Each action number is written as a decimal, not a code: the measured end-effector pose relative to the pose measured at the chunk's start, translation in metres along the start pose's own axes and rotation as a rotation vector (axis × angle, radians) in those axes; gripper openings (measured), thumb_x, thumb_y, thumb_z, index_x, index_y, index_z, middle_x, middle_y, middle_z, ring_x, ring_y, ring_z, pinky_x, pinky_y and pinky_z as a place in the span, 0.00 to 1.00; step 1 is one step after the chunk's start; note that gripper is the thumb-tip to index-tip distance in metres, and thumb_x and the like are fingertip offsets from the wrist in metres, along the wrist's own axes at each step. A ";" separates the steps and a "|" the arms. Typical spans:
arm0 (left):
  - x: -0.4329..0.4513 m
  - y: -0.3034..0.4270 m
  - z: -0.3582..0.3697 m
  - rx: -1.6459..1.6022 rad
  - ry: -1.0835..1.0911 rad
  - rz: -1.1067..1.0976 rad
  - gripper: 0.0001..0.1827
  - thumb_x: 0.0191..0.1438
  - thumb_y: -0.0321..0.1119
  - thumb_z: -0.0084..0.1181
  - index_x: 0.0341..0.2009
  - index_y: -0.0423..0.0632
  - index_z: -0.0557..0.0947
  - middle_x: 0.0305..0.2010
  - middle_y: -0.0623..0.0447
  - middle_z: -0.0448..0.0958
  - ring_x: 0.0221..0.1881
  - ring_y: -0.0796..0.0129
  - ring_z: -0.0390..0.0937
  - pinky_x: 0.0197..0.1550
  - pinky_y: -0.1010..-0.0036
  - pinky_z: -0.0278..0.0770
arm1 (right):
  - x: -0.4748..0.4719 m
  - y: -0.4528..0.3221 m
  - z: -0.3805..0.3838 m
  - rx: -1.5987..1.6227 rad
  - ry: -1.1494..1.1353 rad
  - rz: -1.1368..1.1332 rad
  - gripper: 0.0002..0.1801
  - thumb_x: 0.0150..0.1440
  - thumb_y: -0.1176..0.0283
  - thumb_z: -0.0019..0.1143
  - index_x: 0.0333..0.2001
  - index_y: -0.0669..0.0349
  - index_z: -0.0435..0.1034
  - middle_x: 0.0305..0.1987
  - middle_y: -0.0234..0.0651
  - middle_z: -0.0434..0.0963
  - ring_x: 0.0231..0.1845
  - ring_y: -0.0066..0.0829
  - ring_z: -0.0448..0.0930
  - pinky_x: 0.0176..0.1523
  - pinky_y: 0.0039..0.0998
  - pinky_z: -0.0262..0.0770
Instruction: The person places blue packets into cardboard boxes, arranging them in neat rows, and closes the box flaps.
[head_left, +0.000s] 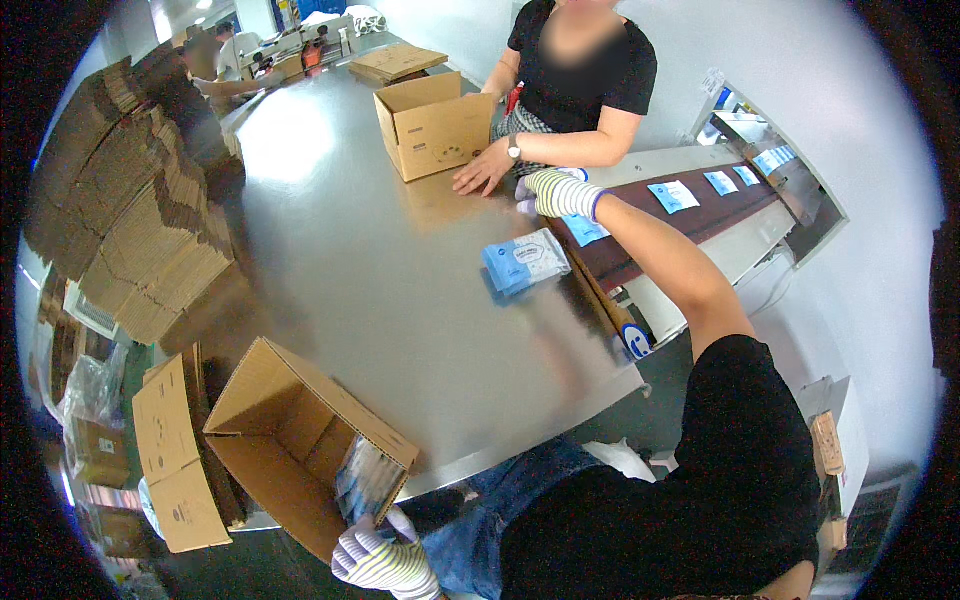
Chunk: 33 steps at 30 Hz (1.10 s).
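Note:
My left hand (386, 559), in a striped knit glove, rests at the near rim of an open cardboard box (277, 465); its fingertips reach over the edge beside plastic packs (367, 480) standing inside, and whether they grip is not clear. My right hand (559, 193), gloved alike, is stretched out over the end of the conveyor belt (645, 232), above a blue-and-white wipes pack (586, 229). What its fingers touch is hidden. A small stack of wipes packs (526, 259) lies on the metal table (390, 300) near the belt. More packs (673, 196) lie spaced along the belt.
Across the table a co-worker (577, 90) rests one hand beside another open carton (442, 139). Flattened cartons (150, 217) are piled high at the left, with more (180, 457) beside my box. A flat carton stack (397, 61) lies at the far end. Other people stand far left.

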<state>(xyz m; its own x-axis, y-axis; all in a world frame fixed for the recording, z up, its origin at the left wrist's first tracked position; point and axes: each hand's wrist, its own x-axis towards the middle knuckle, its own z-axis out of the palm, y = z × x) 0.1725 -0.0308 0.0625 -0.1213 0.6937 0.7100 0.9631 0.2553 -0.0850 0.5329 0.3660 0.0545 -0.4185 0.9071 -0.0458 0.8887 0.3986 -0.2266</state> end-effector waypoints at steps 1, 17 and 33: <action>-0.005 -0.006 0.007 0.002 -0.001 0.001 0.21 0.58 0.55 0.48 0.24 0.52 0.73 0.20 0.52 0.68 0.21 0.58 0.67 0.25 0.61 0.62 | 0.003 -0.001 0.001 0.002 -0.001 -0.001 0.19 0.53 0.56 0.57 0.40 0.60 0.76 0.38 0.44 0.80 0.43 0.44 0.79 0.49 0.40 0.73; -0.007 -0.018 0.013 0.012 -0.039 -0.029 0.16 0.52 0.50 0.55 0.29 0.52 0.72 0.23 0.52 0.67 0.28 0.56 0.67 0.34 0.61 0.61 | 0.055 -0.015 0.072 -0.191 -0.788 -0.008 0.41 0.45 0.37 0.57 0.43 0.68 0.75 0.41 0.45 0.80 0.40 0.41 0.78 0.46 0.37 0.71; -0.013 -0.030 0.014 -0.046 -0.046 0.031 0.18 0.50 0.56 0.55 0.29 0.56 0.73 0.25 0.56 0.67 0.28 0.60 0.67 0.34 0.63 0.60 | -0.122 -0.192 0.074 0.378 -0.250 -0.300 0.47 0.34 0.53 0.73 0.56 0.65 0.62 0.47 0.49 0.75 0.51 0.45 0.76 0.56 0.40 0.71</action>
<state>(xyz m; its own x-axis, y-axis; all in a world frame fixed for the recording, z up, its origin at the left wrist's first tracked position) 0.1420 -0.0376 0.0458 -0.1010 0.7311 0.6747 0.9764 0.2028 -0.0737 0.3997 0.1684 0.0313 -0.7158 0.6831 -0.1449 0.6138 0.5166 -0.5970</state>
